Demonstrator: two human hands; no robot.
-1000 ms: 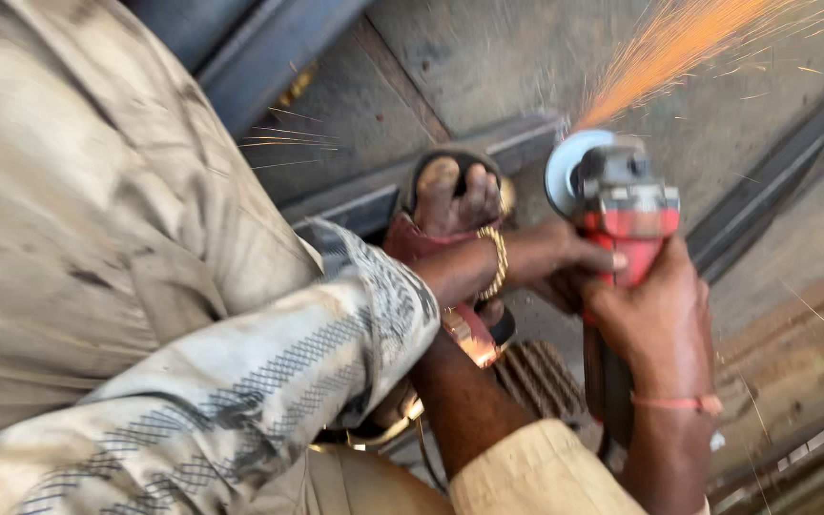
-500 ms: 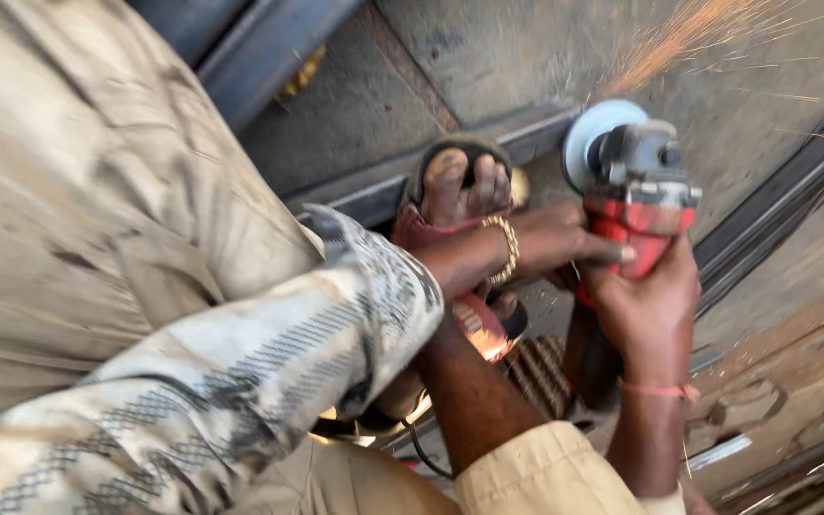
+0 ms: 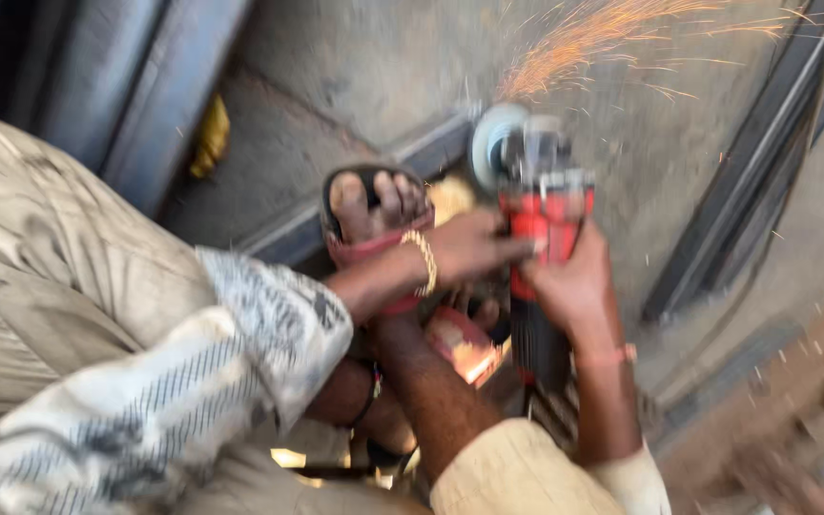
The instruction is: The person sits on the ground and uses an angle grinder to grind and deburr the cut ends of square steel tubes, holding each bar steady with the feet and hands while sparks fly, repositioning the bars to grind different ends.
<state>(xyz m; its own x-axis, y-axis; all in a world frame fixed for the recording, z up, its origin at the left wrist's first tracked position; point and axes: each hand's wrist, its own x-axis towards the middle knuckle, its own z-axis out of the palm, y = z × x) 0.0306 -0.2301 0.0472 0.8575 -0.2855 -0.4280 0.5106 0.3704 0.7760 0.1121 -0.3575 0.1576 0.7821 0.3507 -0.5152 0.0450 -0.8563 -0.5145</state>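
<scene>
- Head view, the tool: an angle grinder (image 3: 541,224) with a red body, a grey metal gear head and a dark rear handle sits right of centre, upright in the frame, its head pointing away from the wearer.
- Its round grey disc and guard (image 3: 490,148) are at the head's left side, down against a grey steel bar (image 3: 374,195) that runs diagonally across the concrete floor (image 3: 383,67).
- Orange sparks (image 3: 603,38) fan up and to the right from the disc.
- Left hand (image 3: 474,248): reaches across from the left, a gold bracelet (image 3: 424,262) on the wrist, fingers closed against the side of the red body.
- Right hand (image 3: 574,286): wrapped shut around the grinder just below the red section, a thin band on the wrist.
- A sandalled foot (image 3: 374,205) rests on the steel bar just left of the disc.
- Hard to make out: the whole frame is motion-blurred, so the exact contact point of disc and bar is unclear. The dark handle is partly hidden by the right hand and forearm. A red-orange object (image 3: 460,343) between the forearms cannot be identified. Dark steel sections (image 3: 746,191) at right are cut off by the frame edge.
</scene>
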